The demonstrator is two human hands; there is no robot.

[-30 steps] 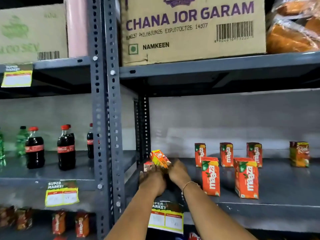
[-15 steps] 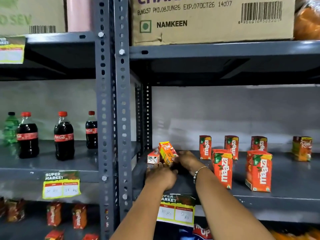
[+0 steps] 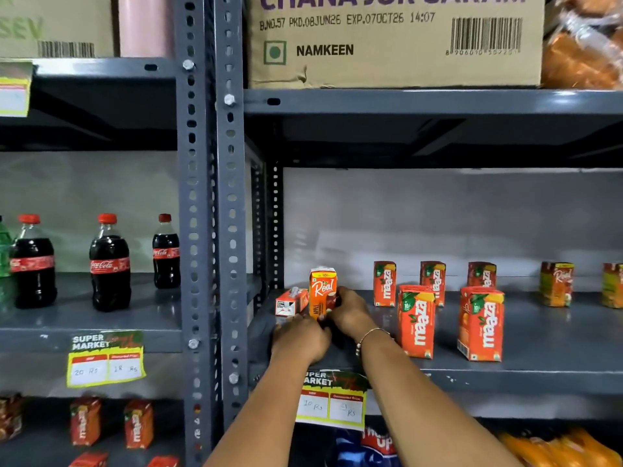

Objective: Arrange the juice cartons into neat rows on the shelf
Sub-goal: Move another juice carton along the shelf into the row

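Observation:
An orange Real apple carton (image 3: 322,293) stands upright at the left end of the grey shelf (image 3: 546,338). My right hand (image 3: 350,313) grips its right side. My left hand (image 3: 301,337) rests at its base with the fingers curled out of sight. Just left of it a small carton (image 3: 289,303) lies on its side. Three Maaza cartons (image 3: 433,281) stand in a back row and two larger-looking ones (image 3: 416,321) in front. Two more Real cartons (image 3: 556,284) stand at the far right.
Steel uprights (image 3: 209,230) bound the bay on the left. Cola bottles (image 3: 109,264) fill the neighbouring shelf. A cardboard box (image 3: 387,45) sits on the shelf above. A price tag (image 3: 332,399) hangs from the shelf's front edge. More cartons (image 3: 84,421) stand below.
The Real carton went from tilted in the air to upright on the shelf by the left end. Both hands came down with it.

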